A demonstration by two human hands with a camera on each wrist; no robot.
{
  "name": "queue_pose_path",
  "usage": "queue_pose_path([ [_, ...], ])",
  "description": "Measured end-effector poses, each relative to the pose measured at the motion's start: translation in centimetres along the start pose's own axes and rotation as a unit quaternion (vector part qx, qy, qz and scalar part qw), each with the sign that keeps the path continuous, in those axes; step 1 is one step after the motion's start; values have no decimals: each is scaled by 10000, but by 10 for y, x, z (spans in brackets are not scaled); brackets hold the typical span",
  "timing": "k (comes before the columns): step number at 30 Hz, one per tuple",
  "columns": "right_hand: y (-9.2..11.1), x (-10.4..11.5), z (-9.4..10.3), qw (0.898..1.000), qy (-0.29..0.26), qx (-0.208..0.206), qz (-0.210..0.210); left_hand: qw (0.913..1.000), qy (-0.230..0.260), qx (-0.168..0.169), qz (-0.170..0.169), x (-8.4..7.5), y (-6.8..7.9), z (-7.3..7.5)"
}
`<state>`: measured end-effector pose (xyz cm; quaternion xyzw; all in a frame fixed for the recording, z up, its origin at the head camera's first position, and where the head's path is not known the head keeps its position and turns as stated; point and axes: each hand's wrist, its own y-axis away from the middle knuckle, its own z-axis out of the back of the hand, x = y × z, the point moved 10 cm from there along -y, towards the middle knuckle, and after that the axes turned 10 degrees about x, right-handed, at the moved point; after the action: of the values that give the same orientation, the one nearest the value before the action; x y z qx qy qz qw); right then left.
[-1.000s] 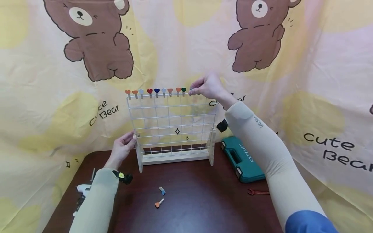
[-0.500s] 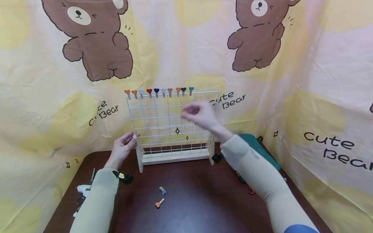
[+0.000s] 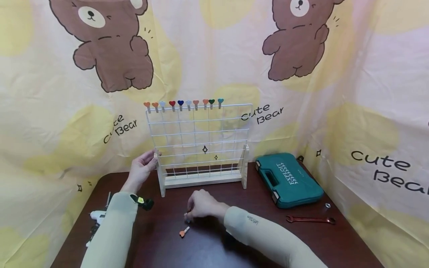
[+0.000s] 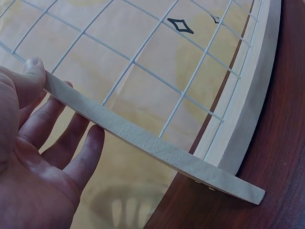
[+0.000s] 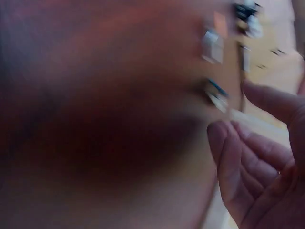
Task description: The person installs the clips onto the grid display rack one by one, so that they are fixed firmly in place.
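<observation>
My left hand (image 3: 139, 171) grips the left upright of a wooden stand (image 4: 143, 140), thumb on one side and fingers behind. The stand bears a white wire grid (image 3: 201, 182). Along the grid's top wire sit several heart-topped clothespins, among them a teal clothespin (image 3: 220, 101) farthest right. Low over the table, my right hand (image 3: 203, 204) has its fingertips at a blue heart clothespin (image 3: 187, 219). In the blurred right wrist view, thumb and fingers stand apart, with that clothespin just beyond them. Nearer the front lies an orange heart clothespin (image 3: 182, 233).
A green tool case (image 3: 289, 180) lies right of the stand, with a red wrench (image 3: 310, 220) and a small metal nut (image 3: 327, 205) in front. At the table's left edge, a white tool (image 3: 98, 215) shows partly behind the left sleeve. A bear-print curtain surrounds the table.
My right hand has let go of the teal clothespin on the top wire and come down and left to the blue one on the table. The left hand keeps its place.
</observation>
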<state>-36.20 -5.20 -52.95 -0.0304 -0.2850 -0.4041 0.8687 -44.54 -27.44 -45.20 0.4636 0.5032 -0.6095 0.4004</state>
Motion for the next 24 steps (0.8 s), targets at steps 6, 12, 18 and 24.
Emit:
queue_pose_path([
  [6, -1, -7, -15, 9994, 58, 110, -317, 9998, -218, 34, 2, -2, 0, -1],
  [12, 8, -17, 19, 9976, -664, -139, 146, 9997, -211, 104, -29, -3, 0, -1],
  [18, 34, -9, 93, 9888, -1005, -368, 1042, 9996, -257, 100, -26, -4, 2, 0],
  [24, 64, -3, 196, 9860, -802, -980, 1086, 9998, -201, 97, -5, -2, 0, -1],
])
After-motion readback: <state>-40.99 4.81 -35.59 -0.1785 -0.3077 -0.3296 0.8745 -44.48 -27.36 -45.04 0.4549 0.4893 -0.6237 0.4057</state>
